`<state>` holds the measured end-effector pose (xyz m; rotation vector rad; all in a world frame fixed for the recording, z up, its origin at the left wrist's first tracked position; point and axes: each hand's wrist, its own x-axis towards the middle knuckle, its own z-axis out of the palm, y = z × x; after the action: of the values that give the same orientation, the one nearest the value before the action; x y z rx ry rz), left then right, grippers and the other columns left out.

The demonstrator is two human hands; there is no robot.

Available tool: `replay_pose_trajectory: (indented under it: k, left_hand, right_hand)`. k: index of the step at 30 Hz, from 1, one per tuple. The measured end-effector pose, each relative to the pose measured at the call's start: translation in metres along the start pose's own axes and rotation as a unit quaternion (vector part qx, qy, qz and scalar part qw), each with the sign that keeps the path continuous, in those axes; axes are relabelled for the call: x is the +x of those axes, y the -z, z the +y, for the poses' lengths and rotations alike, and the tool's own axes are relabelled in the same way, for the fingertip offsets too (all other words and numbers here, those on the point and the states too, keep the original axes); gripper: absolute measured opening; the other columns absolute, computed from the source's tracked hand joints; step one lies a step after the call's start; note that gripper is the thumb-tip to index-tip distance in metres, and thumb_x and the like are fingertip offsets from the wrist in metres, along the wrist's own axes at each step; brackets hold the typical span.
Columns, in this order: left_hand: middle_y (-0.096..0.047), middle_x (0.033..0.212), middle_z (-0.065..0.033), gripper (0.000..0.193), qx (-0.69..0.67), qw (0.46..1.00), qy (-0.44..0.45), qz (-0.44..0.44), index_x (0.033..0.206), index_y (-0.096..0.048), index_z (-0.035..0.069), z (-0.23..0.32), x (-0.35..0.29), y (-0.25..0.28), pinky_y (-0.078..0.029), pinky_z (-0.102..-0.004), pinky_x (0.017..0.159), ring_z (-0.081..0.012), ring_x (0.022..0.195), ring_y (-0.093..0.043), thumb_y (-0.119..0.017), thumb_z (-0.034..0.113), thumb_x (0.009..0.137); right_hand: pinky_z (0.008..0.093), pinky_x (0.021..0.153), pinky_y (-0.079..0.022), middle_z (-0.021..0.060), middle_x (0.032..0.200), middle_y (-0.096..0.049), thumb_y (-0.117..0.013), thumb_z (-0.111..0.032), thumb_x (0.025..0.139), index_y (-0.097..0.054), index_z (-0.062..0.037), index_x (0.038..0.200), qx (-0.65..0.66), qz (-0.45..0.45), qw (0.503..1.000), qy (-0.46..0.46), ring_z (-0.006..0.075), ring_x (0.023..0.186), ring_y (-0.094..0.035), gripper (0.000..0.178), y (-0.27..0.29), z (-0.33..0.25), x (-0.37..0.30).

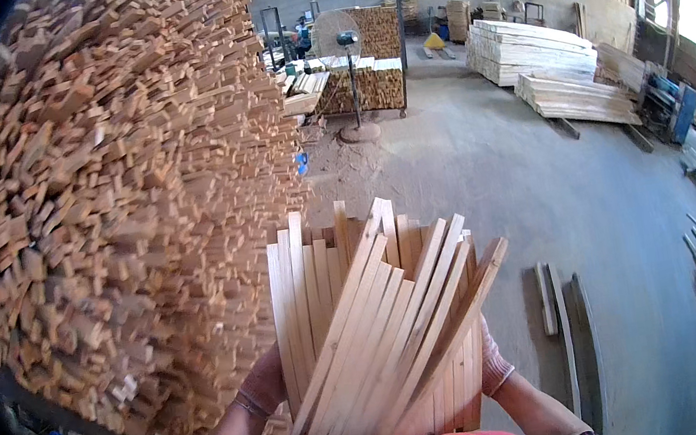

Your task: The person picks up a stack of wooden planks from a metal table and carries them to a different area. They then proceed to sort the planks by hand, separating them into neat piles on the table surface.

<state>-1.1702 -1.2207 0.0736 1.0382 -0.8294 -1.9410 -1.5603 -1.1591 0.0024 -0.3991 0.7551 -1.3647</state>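
A large load of pale wooden strips (356,333) lies in front of my body, between my two hands. Its lower strips run straight ahead, while several on top lie slanted toward the far right with uneven ends. My gloved left hand (266,381) grips the load's left side. On the right side, my gloved right hand (493,362) holds it too. The strips hide most of the fingers of both hands.
A tall heap of short wood offcuts (121,206) rises close on my left. Farther ahead stand a pedestal fan (349,55) and stacked lumber (386,81). Pale board stacks (530,51) lie at the far right. Loose boards (564,329) rest on the floor nearby.
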Motion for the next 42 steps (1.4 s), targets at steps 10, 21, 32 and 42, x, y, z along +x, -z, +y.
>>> replay_pose_trajectory:
  k: [10,21,32,42]
  left_hand:
    - [-0.07,0.132,-0.0063,0.049,0.031,0.994,0.095,-0.033,0.144,-0.058,0.007,0.098,0.336,-0.124,-0.058,-0.0351,0.095,-0.015,0.111,-0.07,-0.058,0.039,0.106]
    - [-0.071,0.13,-0.0068,0.048,0.008,0.997,0.037,-0.065,0.139,-0.062,0.006,0.154,0.647,-0.276,-0.059,-0.0353,0.093,-0.0148,0.109,-0.07,-0.066,0.036,0.102]
    - [-0.066,0.138,-0.0092,0.062,0.011,0.999,-0.004,-0.042,0.151,-0.052,0.009,0.216,0.986,-0.34,-0.055,-0.0348,0.101,-0.0166,0.118,-0.067,-0.065,0.045,0.101]
    - [-0.074,0.127,-0.0133,0.059,0.017,0.997,0.014,-0.07,0.14,-0.063,0.004,0.304,1.326,-0.499,-0.062,-0.0427,0.093,-0.0214,0.108,-0.075,-0.07,0.045,0.098]
  right_hand:
    - [0.0531,0.104,-0.055,0.0163,0.134,-0.069,-0.057,-0.072,0.093,-0.061,-0.0066,0.142,0.105,0.075,0.991,-0.038,0.0364,0.116,-0.067,0.082,0.096,-0.2,0.254]
    - [0.0494,0.1,-0.057,0.0117,0.134,-0.067,-0.052,-0.067,0.099,-0.057,-0.0118,0.144,0.092,0.011,0.994,-0.064,0.0319,0.118,-0.066,0.072,0.196,-0.429,0.549]
    - [0.0521,0.103,-0.055,0.0138,0.143,-0.061,-0.05,-0.067,0.101,-0.049,-0.0103,0.152,0.057,-0.014,0.995,-0.085,0.0351,0.121,-0.064,0.076,0.259,-0.62,0.863]
    - [0.0536,0.103,-0.055,0.0129,0.143,-0.061,-0.052,-0.069,0.099,-0.052,-0.011,0.15,0.075,0.056,0.995,-0.018,0.0357,0.121,-0.063,0.077,0.407,-0.804,1.113]
